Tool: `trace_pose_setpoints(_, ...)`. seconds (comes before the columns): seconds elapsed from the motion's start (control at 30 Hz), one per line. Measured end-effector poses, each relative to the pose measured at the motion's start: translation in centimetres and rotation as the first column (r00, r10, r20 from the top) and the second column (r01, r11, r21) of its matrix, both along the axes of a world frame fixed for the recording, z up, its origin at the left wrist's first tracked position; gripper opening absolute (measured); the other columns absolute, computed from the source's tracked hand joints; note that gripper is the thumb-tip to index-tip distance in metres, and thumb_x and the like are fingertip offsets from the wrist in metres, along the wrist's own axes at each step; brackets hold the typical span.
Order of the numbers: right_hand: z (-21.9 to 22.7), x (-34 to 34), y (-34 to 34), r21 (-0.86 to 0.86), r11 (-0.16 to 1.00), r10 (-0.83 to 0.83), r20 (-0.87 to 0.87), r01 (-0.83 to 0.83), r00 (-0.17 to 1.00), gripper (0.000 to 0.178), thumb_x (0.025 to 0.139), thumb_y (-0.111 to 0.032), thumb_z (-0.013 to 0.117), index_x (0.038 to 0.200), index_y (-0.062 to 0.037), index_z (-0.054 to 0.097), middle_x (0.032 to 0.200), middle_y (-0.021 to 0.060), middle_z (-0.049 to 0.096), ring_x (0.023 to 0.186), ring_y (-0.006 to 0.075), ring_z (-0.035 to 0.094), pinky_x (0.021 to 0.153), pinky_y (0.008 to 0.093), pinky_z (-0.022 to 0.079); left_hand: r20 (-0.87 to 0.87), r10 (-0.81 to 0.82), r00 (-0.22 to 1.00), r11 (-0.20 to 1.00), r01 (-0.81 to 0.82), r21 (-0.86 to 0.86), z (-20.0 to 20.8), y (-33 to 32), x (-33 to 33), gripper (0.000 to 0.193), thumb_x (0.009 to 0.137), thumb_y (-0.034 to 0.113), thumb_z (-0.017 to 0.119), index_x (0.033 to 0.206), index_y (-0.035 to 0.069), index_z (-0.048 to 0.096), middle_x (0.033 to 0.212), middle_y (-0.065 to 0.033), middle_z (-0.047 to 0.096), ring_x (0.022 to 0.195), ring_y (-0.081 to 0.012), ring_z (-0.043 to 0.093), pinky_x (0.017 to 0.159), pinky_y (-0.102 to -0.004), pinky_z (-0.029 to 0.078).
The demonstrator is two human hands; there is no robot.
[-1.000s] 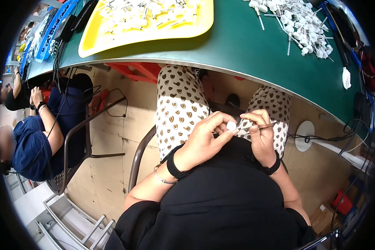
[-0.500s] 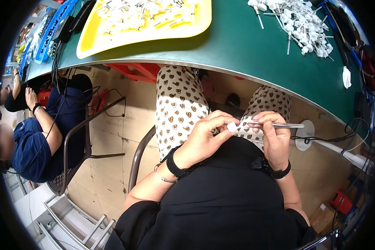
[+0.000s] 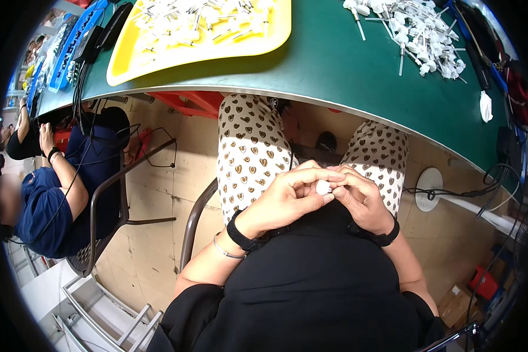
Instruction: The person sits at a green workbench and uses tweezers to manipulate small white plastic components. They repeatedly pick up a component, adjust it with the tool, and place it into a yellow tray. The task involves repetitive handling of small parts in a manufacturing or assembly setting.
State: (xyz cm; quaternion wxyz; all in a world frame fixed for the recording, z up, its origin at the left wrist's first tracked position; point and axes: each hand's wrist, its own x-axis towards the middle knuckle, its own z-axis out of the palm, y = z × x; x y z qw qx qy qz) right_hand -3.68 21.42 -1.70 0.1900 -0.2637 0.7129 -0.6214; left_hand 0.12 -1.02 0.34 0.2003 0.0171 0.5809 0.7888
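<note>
While a green table [image 3: 328,61] curves across the top of the frame, a black top [image 3: 328,281] worn by the person fills the bottom centre. Seated at the left edge is a co-worker in dark blue [image 3: 47,205], and 2 legs in heart-patterned trousers [image 3: 252,146] stretch up the middle toward the table. On the table, at upper left of centre, sits a yellow tray [image 3: 129,67] holding many small white parts with thin stems; at upper right, a loose pile of similar parts [image 3: 419,38] lies directly on the green surface. Just right of centre, the left hand [image 3: 293,193] and right hand [image 3: 361,202] meet above the lap, both wrists wearing black bands. A white round base [image 3: 430,189] stands on the floor right of them. Smallest is the white piece [image 3: 322,187] between the hands: the left thumb and fingers are closed around it, while the right fingertips bunch just beside it, and whether they grip anything I cannot tell.
</note>
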Motion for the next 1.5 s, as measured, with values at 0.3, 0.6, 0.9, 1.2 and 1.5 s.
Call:
trace_pose_setpoints(0.3,0.9,-0.5,-0.4,0.093,0.995,0.056,-0.263,-0.033,0.963,0.013,0.099,-0.012,0.074,0.104,-0.0003,0.069,0.085,0.0094,0.067,0.081,0.0287,0.067,0.111,0.0523,0.048,0.266,-0.078,0.961,0.972,0.014,0.235,-0.3,-0.7,-0.2,0.026,0.105,0.012,0.069,0.126,-0.002,0.074,0.107,-0.0071,0.07,0.086,-0.0121,0.068,0.08,-0.0289,0.06)
trace_pose_setpoints(0.6,0.6,0.1,-1.2,0.126,0.981,-0.044,-0.585,0.144,0.81,0.02,0.087,-0.001,0.078,0.103,-0.0027,0.066,0.081,0.0079,0.064,0.079,0.0281,0.066,0.11,0.0579,0.048,0.398,-0.104,0.912,0.893,-0.09,0.44,-1.6,-0.1,0.1,0.025,0.105,0.018,0.072,0.124,0.001,0.071,0.104,-0.0047,0.074,0.083,-0.0085,0.066,0.076,-0.0253,0.059)
trace_pose_setpoints(0.9,-0.6,0.3,-1.4,0.103,0.957,-0.128,-0.689,0.272,0.713,0.027,0.086,-0.001,0.079,0.11,-0.0056,0.067,0.089,0.0075,0.067,0.087,0.0281,0.068,0.111,0.0609,0.048,0.345,0.031,0.938,0.942,-0.143,0.304,-0.7,0.8,0.3,0.02,0.105,0.013,0.07,0.12,0.0,0.07,0.101,-0.0052,0.073,0.089,-0.0102,0.068,0.077,-0.0272,0.061)
trace_pose_setpoints(1.2,-1.4,-0.2,-0.9,0.068,0.984,-0.109,-0.505,0.166,0.856,0.024,0.094,-0.005,0.076,0.117,-0.007,0.068,0.105,0.0095,0.074,0.105,0.0295,0.072,0.113,0.0585,0.046,-0.09,0.112,0.99,0.994,-0.111,0.007,-1.3,1.2,1.2,0.029,0.098,-0.006,0.073,0.126,-0.003,0.069,0.111,-0.0049,0.064,0.095,-0.0093,0.067,0.085,-0.0248,0.061)
trace_pose_setpoints(1.5,-1.6,-0.1,-0.9,0.078,0.985,-0.101,-0.476,0.156,0.873,0.022,0.097,-0.009,0.073,0.118,-0.0068,0.069,0.107,0.0094,0.074,0.105,0.0298,0.072,0.113,0.058,0.045,-0.154,0.107,0.982,0.989,-0.121,-0.083,-1.7,1.2,1.2,0.027,0.097,-0.007,0.073,0.124,-0.005,0.069,0.114,-0.0071,0.062,0.098,-0.0109,0.068,0.086,-0.0247,0.062)
